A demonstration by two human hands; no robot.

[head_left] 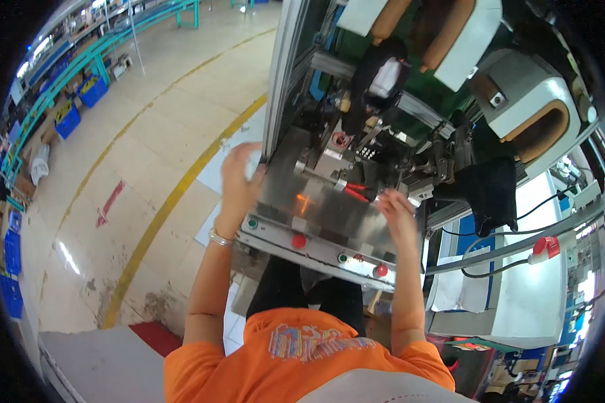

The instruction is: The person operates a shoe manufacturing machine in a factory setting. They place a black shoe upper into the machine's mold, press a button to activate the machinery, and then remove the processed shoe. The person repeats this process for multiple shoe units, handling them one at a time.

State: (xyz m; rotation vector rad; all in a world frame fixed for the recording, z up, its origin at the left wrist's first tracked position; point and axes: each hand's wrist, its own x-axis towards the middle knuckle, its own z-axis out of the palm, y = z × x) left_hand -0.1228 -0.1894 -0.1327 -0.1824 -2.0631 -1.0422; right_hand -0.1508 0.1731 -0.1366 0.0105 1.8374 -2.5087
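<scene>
Nearest the camera is an orange shirt [302, 356], with both bare forearms reaching away from it toward a steel machine plate [329, 208]. A bracelet [220, 238] sits on the left wrist.

Along the plate's near edge runs a control strip [316, 250] with two red buttons [299, 240] and small green ones beside them.

The left hand [238, 178] is at the plate's left edge, fingers spread open and blurred; whether they touch the metal cannot be told. The right hand [396, 211] lies on the plate's right part, fingers loosely curled, gripping nothing that shows, its fingertips just beside red-handled pliers [357, 193] that lie on the plate near the mechanism.

Beyond the hands a clamp mechanism [336, 158] of grey metal rises from the plate, with black cables [370, 80] hanging above it. Farther up and right stand white forms with brown cores [531, 114]. A red plug [546, 246] lies on a white cabinet to the right.

To the left, the floor [134, 174] carries a yellow line [175, 201], and blue crates [81, 101] sit by a far green rack.
</scene>
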